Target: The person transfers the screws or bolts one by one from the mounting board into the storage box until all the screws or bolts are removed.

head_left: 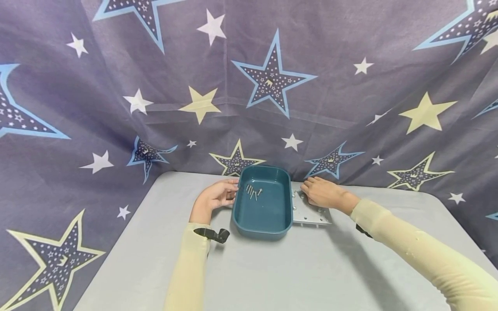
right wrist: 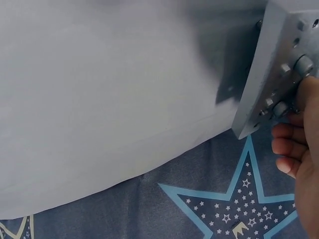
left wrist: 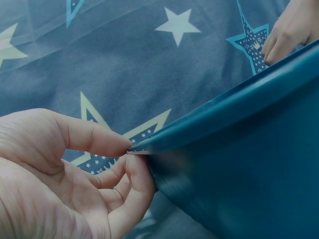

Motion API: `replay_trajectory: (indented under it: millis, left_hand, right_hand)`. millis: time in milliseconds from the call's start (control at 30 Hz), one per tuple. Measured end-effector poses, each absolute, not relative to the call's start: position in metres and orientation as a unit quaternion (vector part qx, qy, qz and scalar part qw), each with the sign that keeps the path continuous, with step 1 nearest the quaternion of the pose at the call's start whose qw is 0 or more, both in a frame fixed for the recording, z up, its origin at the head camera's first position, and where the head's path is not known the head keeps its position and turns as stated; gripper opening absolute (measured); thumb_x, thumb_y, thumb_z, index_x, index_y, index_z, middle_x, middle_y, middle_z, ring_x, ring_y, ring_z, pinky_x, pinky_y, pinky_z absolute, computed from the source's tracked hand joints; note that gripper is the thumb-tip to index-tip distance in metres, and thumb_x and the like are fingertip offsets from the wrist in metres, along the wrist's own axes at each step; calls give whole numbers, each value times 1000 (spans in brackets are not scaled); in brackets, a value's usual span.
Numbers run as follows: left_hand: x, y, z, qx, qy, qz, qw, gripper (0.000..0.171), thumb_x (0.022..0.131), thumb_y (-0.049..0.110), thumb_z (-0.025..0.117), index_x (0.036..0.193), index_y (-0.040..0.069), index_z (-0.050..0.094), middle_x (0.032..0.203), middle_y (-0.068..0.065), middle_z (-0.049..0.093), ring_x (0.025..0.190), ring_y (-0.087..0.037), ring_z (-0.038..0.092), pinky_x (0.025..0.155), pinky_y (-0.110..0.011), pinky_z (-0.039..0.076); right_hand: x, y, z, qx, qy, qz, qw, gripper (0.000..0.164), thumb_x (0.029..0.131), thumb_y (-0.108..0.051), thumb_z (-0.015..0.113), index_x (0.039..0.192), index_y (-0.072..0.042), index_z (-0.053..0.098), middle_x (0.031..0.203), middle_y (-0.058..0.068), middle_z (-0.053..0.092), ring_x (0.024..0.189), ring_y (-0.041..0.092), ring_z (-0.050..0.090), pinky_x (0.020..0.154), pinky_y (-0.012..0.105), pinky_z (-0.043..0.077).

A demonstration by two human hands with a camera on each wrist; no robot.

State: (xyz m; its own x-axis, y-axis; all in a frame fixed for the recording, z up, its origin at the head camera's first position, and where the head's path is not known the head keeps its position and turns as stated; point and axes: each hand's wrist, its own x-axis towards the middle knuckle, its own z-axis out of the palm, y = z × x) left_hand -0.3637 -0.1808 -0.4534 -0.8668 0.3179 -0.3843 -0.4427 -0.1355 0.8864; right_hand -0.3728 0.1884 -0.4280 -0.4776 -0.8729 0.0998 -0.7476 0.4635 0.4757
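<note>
A dark teal plastic tray [head_left: 263,229] stands in the middle of the table, with several small screws [head_left: 253,192] lying in its left part. My left hand [head_left: 219,194] is at the tray's left side; in the left wrist view its thumb and forefinger pinch the tray's rim [left wrist: 209,117]. Right of the tray is a silver metal plate [head_left: 309,217] with holes and several bolts [right wrist: 303,65] in it. My right hand [head_left: 322,192] is over its far part, fingers curled around a bolt, whose contact with the fingertips is partly hidden.
A light grey cloth covers the table [head_left: 280,272]. Close behind it hangs a purple-grey curtain [head_left: 330,108] with a star pattern. A dark wrist mount [head_left: 213,234] is strapped over the left sleeve.
</note>
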Motion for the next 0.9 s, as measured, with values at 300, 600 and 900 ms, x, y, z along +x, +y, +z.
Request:
replay_trajectory:
  millis: [300,600,900]
  left_hand:
    - [-366,-181,-456,-55,605,752,255,48,97,-2,49,144,1,39,79,6,64,71,-8,59,69,-24,51]
    - [-364,-181,-454,-50,605,754,250,52,96,-1,50,147,0,36,81,6,64,72,-7,59,69,-24,51]
    - [-365,-181,-456,-50,607,752,252,49,97,-1,49,145,0,38,82,6,64,73,-8,59,69,-23,51]
  right_hand:
    - [-373,188,-428,482,-839,-190,168,17,89,-15,69,94,-4,57,87,9,66,85,27,61,80,39,54]
    - [-370,185,-425,469,-849,-188,155,19,88,-14,70,99,-2,60,92,12,68,90,28,63,84,41,56]
    - [-368,185,-427,463,-852,-185,159,18,87,-12,69,98,-1,60,90,12,67,88,28,62,81,40,55]
